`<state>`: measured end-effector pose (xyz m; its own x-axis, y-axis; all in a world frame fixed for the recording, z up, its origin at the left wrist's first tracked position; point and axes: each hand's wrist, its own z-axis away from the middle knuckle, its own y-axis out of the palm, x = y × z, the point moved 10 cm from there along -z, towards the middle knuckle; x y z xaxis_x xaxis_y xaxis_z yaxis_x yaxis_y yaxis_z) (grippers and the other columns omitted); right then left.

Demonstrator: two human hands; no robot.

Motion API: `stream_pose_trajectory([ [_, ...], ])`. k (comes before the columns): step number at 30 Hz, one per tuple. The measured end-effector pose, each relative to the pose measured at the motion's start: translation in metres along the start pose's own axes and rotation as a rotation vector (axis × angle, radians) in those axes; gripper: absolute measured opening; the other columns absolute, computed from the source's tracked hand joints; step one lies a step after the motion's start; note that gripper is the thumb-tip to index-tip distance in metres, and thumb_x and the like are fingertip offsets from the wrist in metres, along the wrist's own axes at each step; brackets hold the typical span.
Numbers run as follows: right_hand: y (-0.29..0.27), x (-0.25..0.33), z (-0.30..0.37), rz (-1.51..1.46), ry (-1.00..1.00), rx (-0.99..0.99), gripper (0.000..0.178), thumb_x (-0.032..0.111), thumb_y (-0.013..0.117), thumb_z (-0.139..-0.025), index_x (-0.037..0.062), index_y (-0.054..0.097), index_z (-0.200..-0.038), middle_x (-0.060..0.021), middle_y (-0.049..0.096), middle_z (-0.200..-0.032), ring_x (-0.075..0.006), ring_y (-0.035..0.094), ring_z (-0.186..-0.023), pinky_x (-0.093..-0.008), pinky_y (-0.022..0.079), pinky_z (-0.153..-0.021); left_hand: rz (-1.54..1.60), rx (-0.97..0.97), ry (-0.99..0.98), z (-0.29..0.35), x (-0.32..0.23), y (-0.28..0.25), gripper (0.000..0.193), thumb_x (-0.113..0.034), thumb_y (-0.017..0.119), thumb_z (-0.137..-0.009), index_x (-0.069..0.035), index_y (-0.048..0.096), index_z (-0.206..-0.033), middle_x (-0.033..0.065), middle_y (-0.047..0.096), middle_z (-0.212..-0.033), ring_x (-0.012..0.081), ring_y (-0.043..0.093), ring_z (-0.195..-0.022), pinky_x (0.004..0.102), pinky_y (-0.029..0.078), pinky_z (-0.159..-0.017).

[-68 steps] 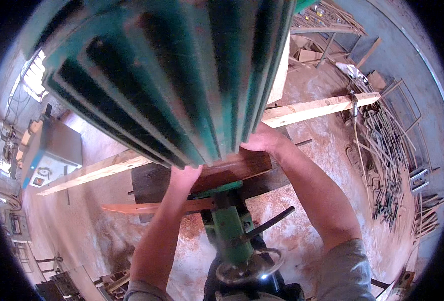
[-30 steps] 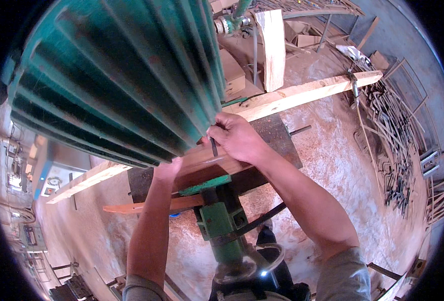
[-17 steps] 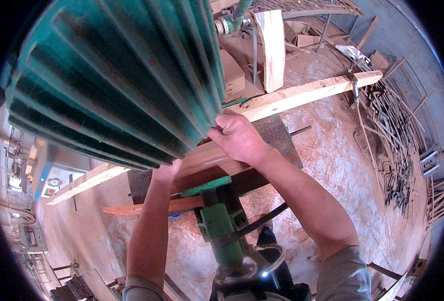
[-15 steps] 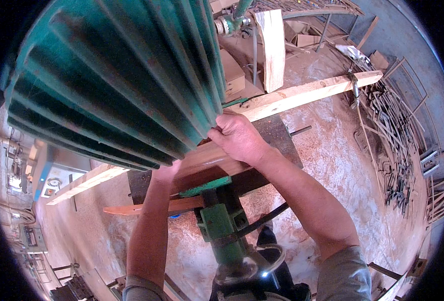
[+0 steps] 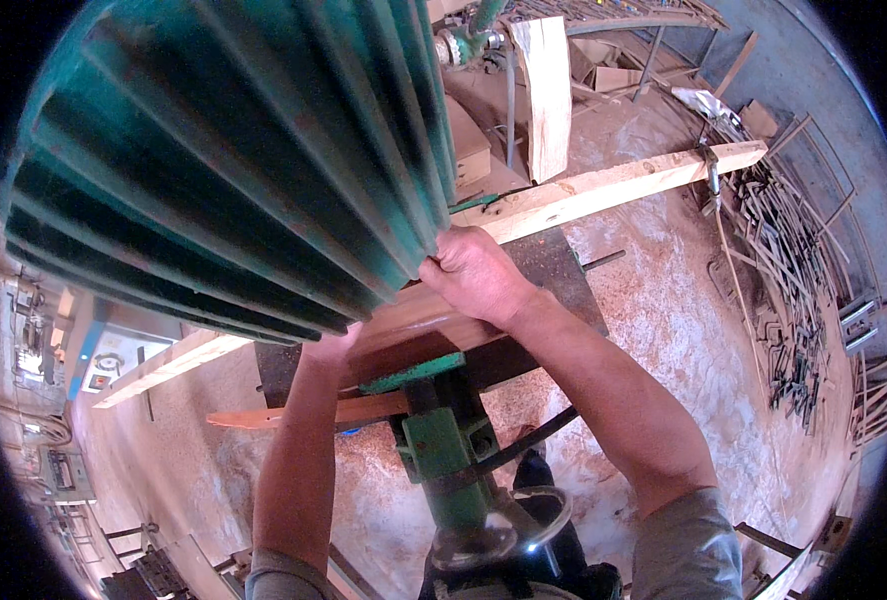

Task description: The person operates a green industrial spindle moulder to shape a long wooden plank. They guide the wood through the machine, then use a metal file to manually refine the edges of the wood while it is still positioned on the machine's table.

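A large green ribbed machine housing [image 5: 233, 150] fills the upper left and overhangs both of my hands. Below it lies a reddish-brown wooden board [image 5: 413, 332] on a dark machine table [image 5: 553, 275]. My right hand [image 5: 475, 275] is at the board's far side, against the housing's lower edge. Its fingers are curled closed, and what they hold is hidden. Only the back and wrist of my left hand [image 5: 331, 345] show, at the board's left end; the housing covers its fingers. A green bracket plate [image 5: 413, 372] stands at the board's near side.
A long pale timber beam [image 5: 623, 185] runs behind the table, with a clamp [image 5: 710, 175] near its right end. A green column with a handwheel [image 5: 508, 530] stands close to my body. Metal rods [image 5: 793, 290] are heaped at right; a control box [image 5: 113, 350] stands at left.
The housing appears slightly larger and shifted left in view. My hands keep nearly the same places and poses at the board.
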<state>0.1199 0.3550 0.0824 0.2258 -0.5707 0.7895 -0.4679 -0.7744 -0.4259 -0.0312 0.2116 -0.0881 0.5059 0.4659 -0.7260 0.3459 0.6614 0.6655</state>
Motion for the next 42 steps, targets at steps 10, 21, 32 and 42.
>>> stream_pose_trajectory([
  [10, 0.060, -0.048, 0.028, -1.143, 1.068, 0.121, 0.024, 0.020, 0.045, -0.089, 0.0035, 0.056, -0.076, -0.0076, 0.059, -0.067, -0.0161, 0.053, -0.050, -0.0287, 0.043, -0.042, -1.842, 0.196, 0.770, 0.044, -0.037, 0.104, 0.021, -0.017, 0.050, -0.087, -0.004, 0.059, -0.101, 0.0064, 0.062, -0.094, 0.0193, 0.058, -0.085, 0.0308, 0.046, -0.077],
  [21, 0.044, -0.035, 0.029, -0.885, 0.911, -0.057, 0.023, 0.019, 0.045, -0.090, 0.0029, 0.056, -0.078, -0.0045, 0.055, -0.059, -0.0126, 0.048, -0.042, -0.0269, 0.037, -0.036, -1.701, 0.118, 0.715, 0.017, -0.020, -0.001, 0.020, -0.016, 0.053, -0.087, -0.002, 0.058, -0.101, 0.0056, 0.061, -0.095, 0.0139, 0.060, -0.080, 0.0255, 0.048, -0.072],
  [32, 0.004, -0.018, 0.014, -0.491, 0.247, -0.039, 0.017, 0.004, 0.056, -0.081, -0.0010, 0.059, -0.097, -0.0103, 0.063, -0.085, -0.0151, 0.061, -0.074, -0.0251, 0.048, -0.069, -0.668, 0.151, 0.182, 0.019, -0.025, 0.045, 0.019, -0.005, 0.053, -0.082, -0.001, 0.056, -0.101, 0.0086, 0.059, -0.094, 0.0171, 0.058, -0.086, 0.0291, 0.048, -0.077],
  [42, 0.001, -0.009, 0.005, -0.332, 0.094, 0.019, 0.022, 0.006, 0.059, -0.079, 0.0036, 0.060, -0.101, -0.0143, 0.064, -0.086, -0.0198, 0.063, -0.078, -0.0299, 0.049, -0.070, -0.249, 0.101, 0.203, 0.013, -0.021, 0.033, 0.019, -0.010, 0.052, -0.086, 0.000, 0.055, -0.102, 0.0091, 0.059, -0.091, 0.0180, 0.057, -0.083, 0.0333, 0.052, -0.073],
])
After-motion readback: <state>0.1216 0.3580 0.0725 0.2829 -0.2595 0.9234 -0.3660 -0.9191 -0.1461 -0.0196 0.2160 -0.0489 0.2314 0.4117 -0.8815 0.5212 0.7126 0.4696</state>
